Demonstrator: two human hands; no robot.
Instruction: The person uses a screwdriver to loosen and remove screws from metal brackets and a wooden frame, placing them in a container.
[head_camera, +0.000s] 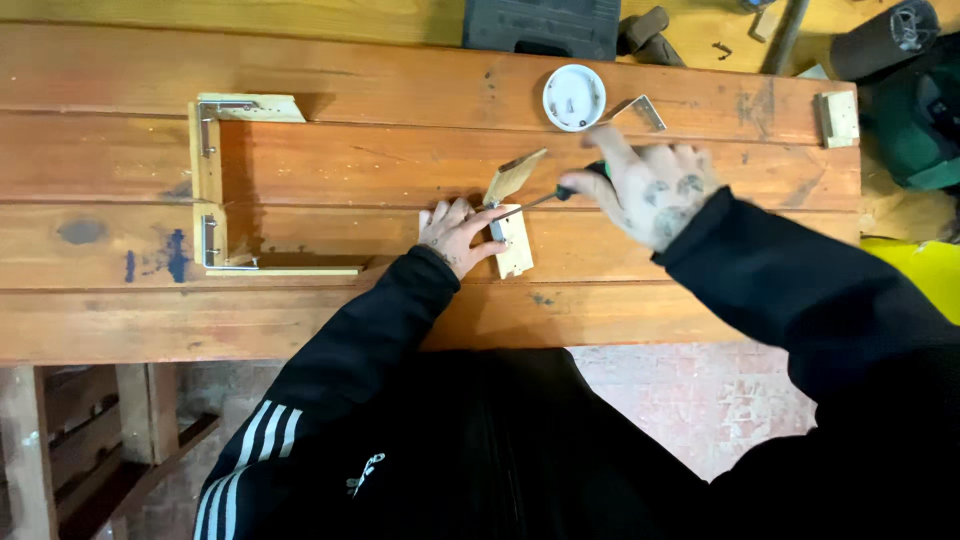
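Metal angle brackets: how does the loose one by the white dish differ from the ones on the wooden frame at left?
The loose bracket lies free on the bench, tilted, beside the white dish. The frame brackets sit fixed against the wooden frame, squared to its corners. Both are silver L-shaped metal.
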